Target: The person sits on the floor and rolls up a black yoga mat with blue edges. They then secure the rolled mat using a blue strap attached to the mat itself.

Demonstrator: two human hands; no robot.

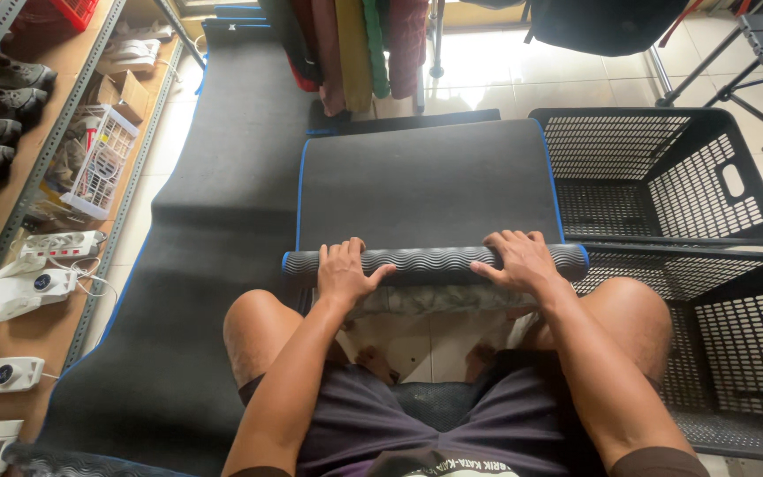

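Note:
A dark grey mat with blue edging [426, 181] lies flat on the floor in front of me. Its near end is wound into a tight roll with a wavy ribbed surface [439, 259], lying crosswise just past my knees. My left hand [344, 272] presses on the left part of the roll, fingers curled over its top. My right hand [523, 259] presses on the right part the same way. I sit with my knees spread on either side.
A longer dark mat [222, 203] stretches along the left. Two black perforated plastic baskets [664, 172] stand at the right. A metal shelf [37, 177] at the left holds shoes, a power strip and small white devices. Clothes [355, 49] hang beyond.

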